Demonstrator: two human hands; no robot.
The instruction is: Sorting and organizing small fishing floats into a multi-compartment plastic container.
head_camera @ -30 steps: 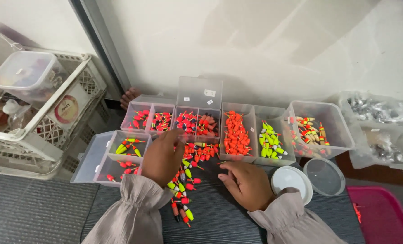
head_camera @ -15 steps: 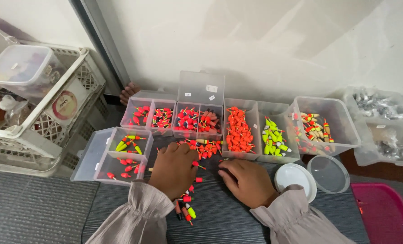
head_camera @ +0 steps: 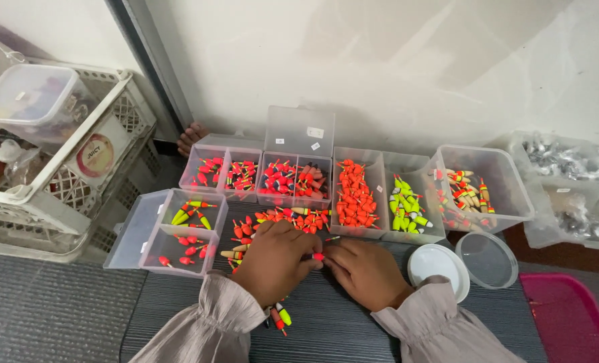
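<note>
Spreading beyond both hands, a dark ribbed table top (head_camera: 353,329) carries a row of clear plastic compartment boxes (head_camera: 293,178), each holding small bright fishing floats sorted by colour: red and orange ahead of the left hand, a heap of plain orange ones (head_camera: 354,195) ahead of the right hand, yellow-green ones (head_camera: 402,212) further out to the right. To the left of the left hand sits another open clear box (head_camera: 178,232) with only a few floats in it, and well beyond that a white lattice crate (head_camera: 64,188). Just right of the right wrist lie two round lids, one white (head_camera: 435,263) and one clear (head_camera: 489,259).

A loose pile of floats (head_camera: 283,218) lies directly in front of the knuckles, and a few strays (head_camera: 279,316) rest under the left wrist.

The left hand (head_camera: 272,259) is curled palm down, fingers drawn together; the right hand (head_camera: 367,272) is likewise curled, and the fingertips of both meet on one small red float (head_camera: 318,256), pinched between them at the table surface.

Judging by its look, this float is very light, rigid and smooth, with a rounded body tapering to a thin stem. It would likely roll or slip from a loose grip, and the stem looks the more breakable part, so a gentle fingertip pinch across the fatter body seems the safest hold.
</note>
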